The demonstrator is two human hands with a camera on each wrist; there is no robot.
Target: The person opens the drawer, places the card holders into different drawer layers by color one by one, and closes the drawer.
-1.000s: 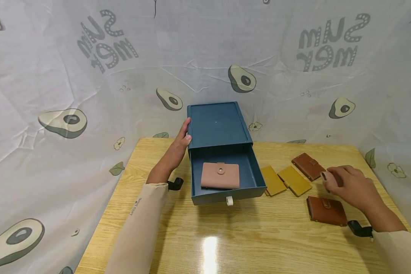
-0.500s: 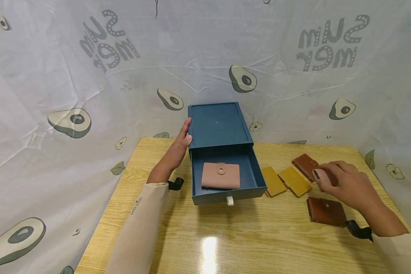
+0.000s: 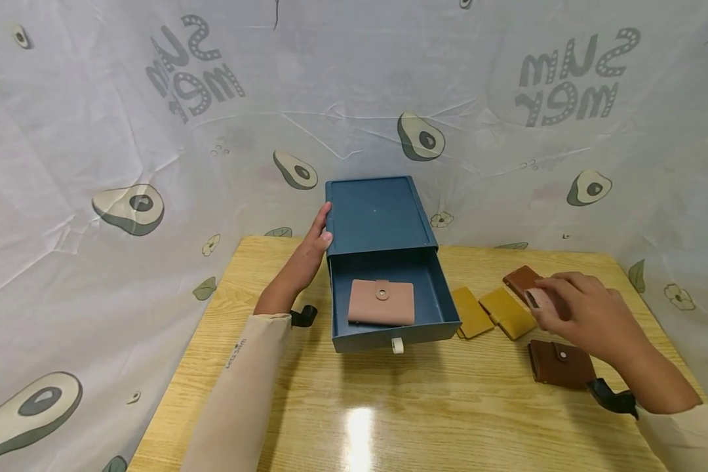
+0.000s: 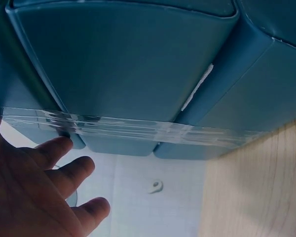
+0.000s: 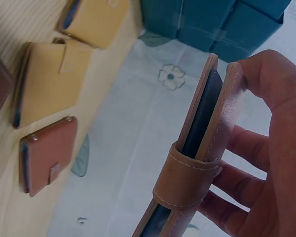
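Left hand (image 3: 305, 255) lay along the left wall of the blue box (image 3: 380, 213), fingers fairly straight, thumb at the top edge, nothing gripped. Right hand (image 3: 596, 321) was partly closed, pinching a pink holder (image 5: 185, 177) between thumb and fingers, held above the table (image 3: 448, 413) at the right. The right wrist view gave it edge-on: slim, leathery, stitched rims, dark inner layer between two covers, strap wrapped round the edge. Box was smooth, plastic-looking, boxy, with a shallow raised rim on its flat top; clear tape (image 4: 123, 129), wrinkled and shiny, crossed its side. Its drawer (image 3: 366, 342) was pulled out, with a small white tab (image 3: 397, 345) at the front. Inside the drawer lay a pink wallet (image 3: 381, 308), rectangular, matte, snap flap facing up. Right of the drawer were a left yellow wallet (image 3: 472, 313) and a right yellow wallet (image 3: 509, 313), flat, set at an angle. Beyond them sat a reddish-brown wallet (image 3: 520, 278), partly behind the right hand; nearer lay a dark brown wallet (image 3: 560, 364), snap strap on top. Table was pale wood grain, glossy; wrinkled white cloth (image 3: 354, 85) with avocado prints hung behind.
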